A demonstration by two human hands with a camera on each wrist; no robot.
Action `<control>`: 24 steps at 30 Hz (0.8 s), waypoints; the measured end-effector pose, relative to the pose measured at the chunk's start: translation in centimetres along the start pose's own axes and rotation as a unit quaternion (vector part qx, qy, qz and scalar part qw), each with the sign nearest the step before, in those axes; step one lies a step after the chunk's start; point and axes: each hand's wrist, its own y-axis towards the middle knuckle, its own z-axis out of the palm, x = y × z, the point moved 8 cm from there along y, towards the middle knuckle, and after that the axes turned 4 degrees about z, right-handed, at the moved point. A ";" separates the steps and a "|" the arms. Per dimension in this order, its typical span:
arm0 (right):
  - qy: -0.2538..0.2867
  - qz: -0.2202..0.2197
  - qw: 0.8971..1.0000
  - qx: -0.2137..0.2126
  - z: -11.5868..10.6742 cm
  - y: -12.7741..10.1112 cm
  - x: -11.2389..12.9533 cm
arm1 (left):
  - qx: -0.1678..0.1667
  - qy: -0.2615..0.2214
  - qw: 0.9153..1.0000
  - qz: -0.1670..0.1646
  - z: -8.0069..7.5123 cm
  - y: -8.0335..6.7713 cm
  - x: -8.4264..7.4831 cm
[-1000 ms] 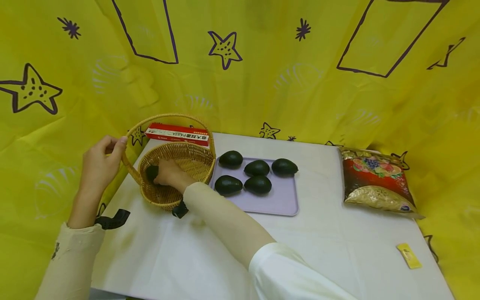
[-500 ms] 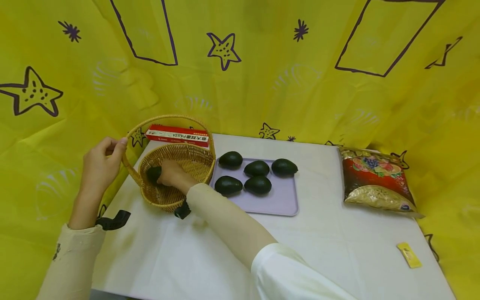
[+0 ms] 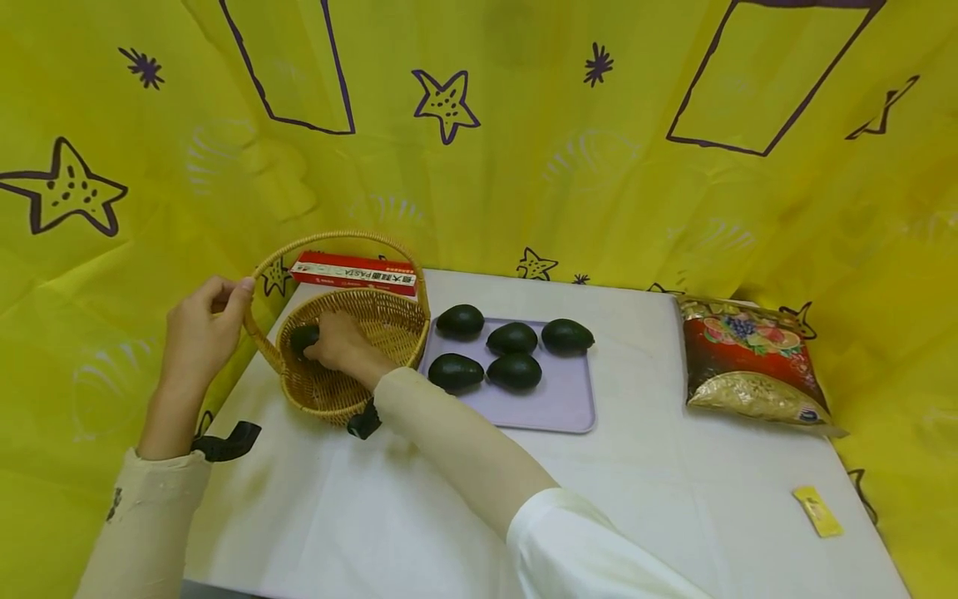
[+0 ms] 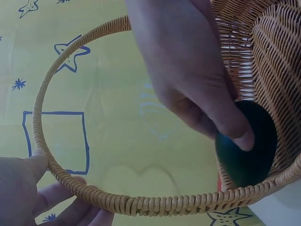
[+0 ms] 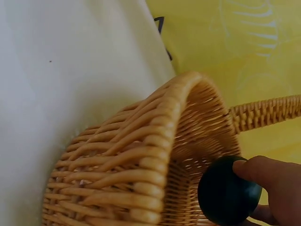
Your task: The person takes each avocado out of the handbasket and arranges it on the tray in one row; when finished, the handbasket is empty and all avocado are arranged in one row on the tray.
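A wicker basket (image 3: 389, 333) with a tall hoop handle (image 4: 141, 205) stands at the table's left. My left hand (image 3: 205, 324) pinches the left side of that handle between thumb and fingers. Inside the basket, my right hand (image 3: 340, 339) grips a dark green avocado (image 5: 228, 190), thumb on its upper side in the right wrist view. The same avocado (image 4: 251, 146) shows under the thumb in the left wrist view. Right of the basket, several avocados (image 3: 513, 371) lie on a pale purple tray (image 3: 524, 412).
A red pasta box (image 3: 354, 273) lies behind the basket. At the right are a red and gold bag (image 3: 752, 362) and a small yellow packet (image 3: 817, 511). Yellow patterned cloth (image 3: 486, 191) rises along the back and sides of the white table (image 3: 659, 474).
My right hand and the avocado have shifted only slightly within the basket, first a little right, then back left and up. My left hand stays on the handle.
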 end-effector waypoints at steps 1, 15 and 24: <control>0.001 -0.001 1.000 -0.002 -0.1 0.0 0.1 | 0.003 -0.002 1.000 -0.001 0.1 0.0 0.0; 0.078 -0.023 0.997 -0.020 -3.0 -0.8 0.0 | -0.002 0.001 1.000 0.003 0.2 0.2 0.1; 0.134 -0.074 0.988 -0.032 -6.4 -2.5 -2.1 | -0.001 0.002 1.000 0.004 0.2 0.1 0.2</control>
